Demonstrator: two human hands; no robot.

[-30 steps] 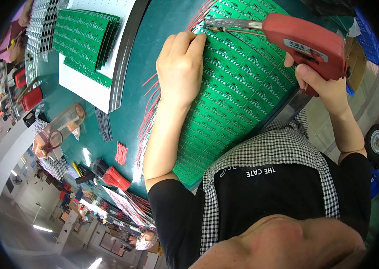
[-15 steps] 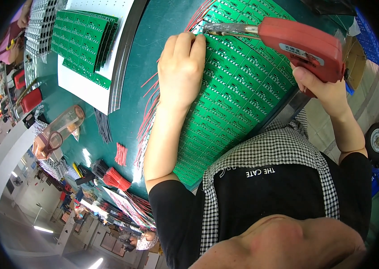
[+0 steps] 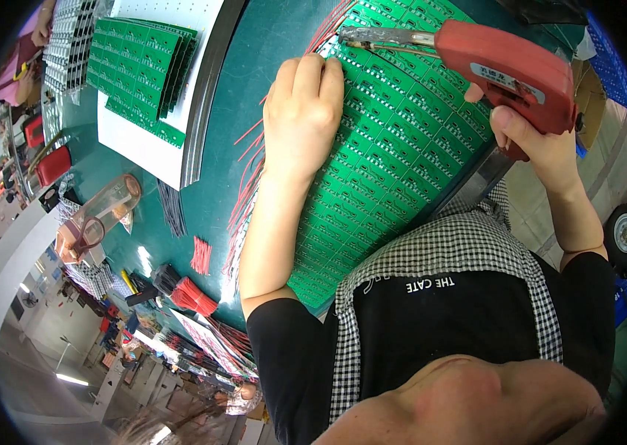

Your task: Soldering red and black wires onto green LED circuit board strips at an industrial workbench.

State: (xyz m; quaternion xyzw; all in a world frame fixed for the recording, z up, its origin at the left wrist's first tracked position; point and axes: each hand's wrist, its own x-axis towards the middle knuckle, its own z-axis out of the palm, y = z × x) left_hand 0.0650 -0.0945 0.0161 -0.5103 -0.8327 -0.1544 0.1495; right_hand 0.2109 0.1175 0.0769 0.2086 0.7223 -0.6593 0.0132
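My right hand is wrapped round the handle of a red soldering gun, with one finger showing out past the trigger side. The gun's metal tip points left, over the far left edge of a large spread of green circuit boards. Just below that tip, my left hand rests on the boards' left edge with its fingers curled down. Its fingertips are hidden, so whatever they pinch does not show. Thin red wires run along this edge, partly under my left hand and forearm.
Left of the boards, a stack of green circuit boards stands on a white sheet. Nearer lie black wires, red wire bundles and a clear plastic bottle. A cardboard box is at the right.
The soldering gun has shifted slightly right, and its tip has lifted a little. A finger of my right hand now shows beside the trigger. A blurred head has appeared at the lower left.
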